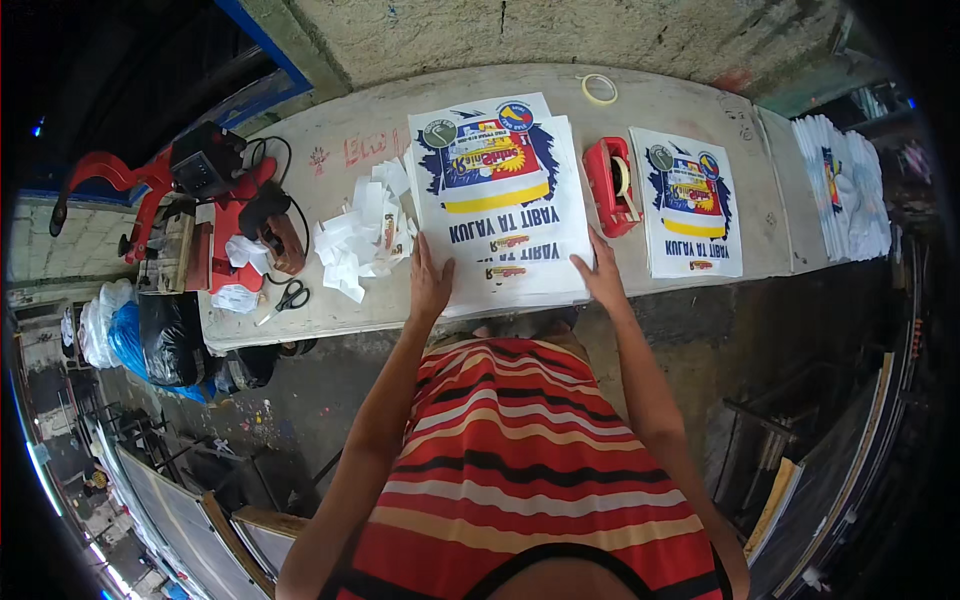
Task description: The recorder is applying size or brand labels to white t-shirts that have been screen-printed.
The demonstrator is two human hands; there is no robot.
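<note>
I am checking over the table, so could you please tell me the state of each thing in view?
Central printed stack, edges uneven
Smaller printed stack, lying flat
Tape dispenser, loaded
Loose tape roll, lying flat
White scraps, heaped loosely
Scissors, lying down, apparently closed
Black bag, bulging

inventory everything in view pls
table: one, grey, upper centre
sheet pile: one, printed white, table's middle
second pile: one, printed white, right
tape dispenser: one, red, between piles
tape roll: one, pale yellow, far side
strips: many, white, left of sheet pile
scissors: one, black handles, near edge
machine: one, red-black, table's left
folded stack: one, mostly white, far right
bags: several, blue, black, white, lower left
striped top: one, mainly red, worn
left hand: one, bare, sheet pile's left
right hand: one, bare, sheet pile's right
</note>
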